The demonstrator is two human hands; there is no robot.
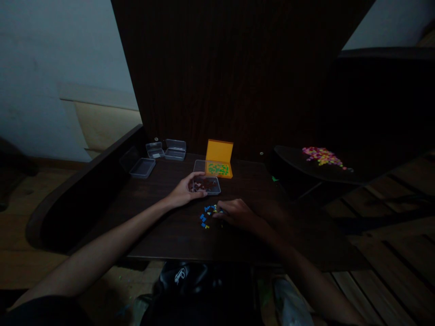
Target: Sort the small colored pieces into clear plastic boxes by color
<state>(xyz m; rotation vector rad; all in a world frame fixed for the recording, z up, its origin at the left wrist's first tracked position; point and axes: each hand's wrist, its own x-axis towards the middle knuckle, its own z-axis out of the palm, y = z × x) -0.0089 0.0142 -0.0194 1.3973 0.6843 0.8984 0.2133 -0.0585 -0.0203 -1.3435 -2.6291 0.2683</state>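
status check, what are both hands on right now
Left hand gripping clear box of dark red pieces. Right hand at blue and yellow pieces, grip unclear. Open orange box just behind, not blocking.

Two forearms show, uncovered from elbow to wrist. One sits at the lower left of the frame and ends in the left hand (185, 192) just left of centre; the other sits at the lower right and ends in the right hand (238, 213). Both hands are bare. In the bottom left corner a black sleeve (47, 312) covers the upper arm, plain and short. The other upper arm is lost in shadow (too dark to tell any sleeve). At bottom centre lies dark cloth with a small white mark (180, 275) — whether it is worn cannot be told.
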